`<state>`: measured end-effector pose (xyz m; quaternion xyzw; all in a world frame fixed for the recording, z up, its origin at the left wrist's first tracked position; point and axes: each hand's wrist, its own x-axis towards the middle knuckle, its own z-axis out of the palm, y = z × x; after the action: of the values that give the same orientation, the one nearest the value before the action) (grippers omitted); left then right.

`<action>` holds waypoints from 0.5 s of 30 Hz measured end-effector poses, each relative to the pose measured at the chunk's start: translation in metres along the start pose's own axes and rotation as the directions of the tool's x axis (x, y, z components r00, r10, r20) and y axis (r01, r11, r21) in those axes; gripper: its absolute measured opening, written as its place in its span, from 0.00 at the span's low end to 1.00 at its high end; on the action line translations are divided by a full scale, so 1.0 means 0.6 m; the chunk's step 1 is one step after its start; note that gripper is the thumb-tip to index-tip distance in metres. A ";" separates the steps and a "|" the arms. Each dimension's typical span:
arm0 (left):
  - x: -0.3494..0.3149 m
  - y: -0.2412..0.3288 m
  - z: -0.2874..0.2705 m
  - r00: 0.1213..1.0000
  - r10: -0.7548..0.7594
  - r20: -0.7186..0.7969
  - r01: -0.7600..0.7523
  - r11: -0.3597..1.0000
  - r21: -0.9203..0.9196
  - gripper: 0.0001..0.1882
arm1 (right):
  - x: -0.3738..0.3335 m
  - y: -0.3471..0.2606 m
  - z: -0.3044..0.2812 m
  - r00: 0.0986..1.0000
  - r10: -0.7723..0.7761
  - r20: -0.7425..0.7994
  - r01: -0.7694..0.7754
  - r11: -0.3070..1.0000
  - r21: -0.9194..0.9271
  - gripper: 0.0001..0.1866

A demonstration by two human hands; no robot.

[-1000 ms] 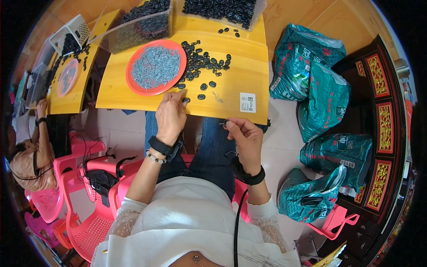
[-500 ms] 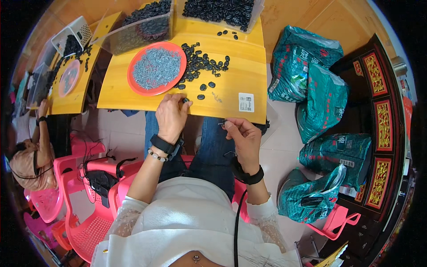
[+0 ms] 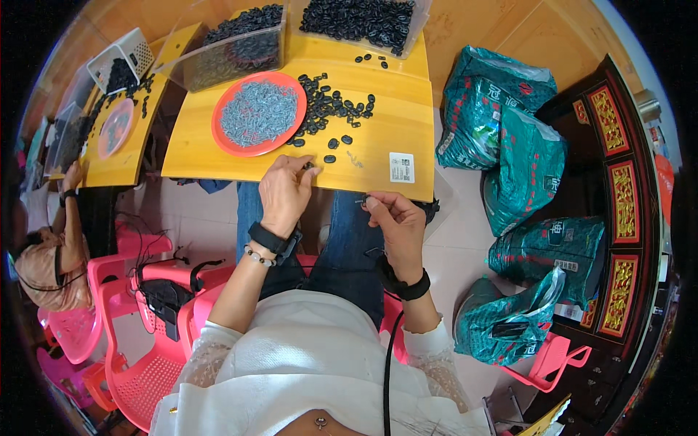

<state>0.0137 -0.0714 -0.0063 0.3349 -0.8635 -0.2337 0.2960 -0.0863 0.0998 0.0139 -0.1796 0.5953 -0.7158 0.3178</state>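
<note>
My left hand [image 3: 285, 192] rests at the near edge of the yellow table [image 3: 378, 145], its fingertips pinching a small black piece beside the loose black pieces [image 3: 331, 109]. My right hand [image 3: 392, 221] hovers just below the table edge, over my lap, fingers pinched on a small dark piece. An orange plate [image 3: 259, 113] heaped with small grey parts sits left of the black pile.
Two clear bins of black pieces [image 3: 240, 43] [image 3: 360, 20] stand at the table's far side. Several green sacks [image 3: 512, 138] lie on the floor at right by a dark carved cabinet [image 3: 618, 189]. Another person [image 3: 51, 254] sits at a second yellow table [image 3: 120, 138]. Pink plastic chairs [image 3: 138, 349] stand at left.
My left hand has drawn back from the black pile to the table's near edge. My right hand stays below the edge, shifting only slightly.
</note>
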 end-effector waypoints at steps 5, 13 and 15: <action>0.001 -0.011 0.010 0.996 -0.083 0.021 0.079 0.989 0.124 0.17 | -0.001 0.002 0.003 1.000 0.004 0.002 -0.004 1.000 0.005 0.08; 0.003 0.000 -0.006 0.958 -0.218 0.186 0.211 0.976 0.059 0.21 | -0.001 0.000 0.003 1.000 0.010 0.011 -0.010 1.000 0.008 0.08; 0.000 -0.005 -0.010 0.961 -0.208 0.183 0.201 0.978 0.056 0.20 | -0.001 0.000 0.002 1.000 0.023 0.014 -0.023 1.000 0.019 0.08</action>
<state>0.0187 -0.0745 -0.0039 0.4042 -0.8525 -0.2775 0.1812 -0.0853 0.0995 0.0140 -0.1746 0.5881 -0.7166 0.3318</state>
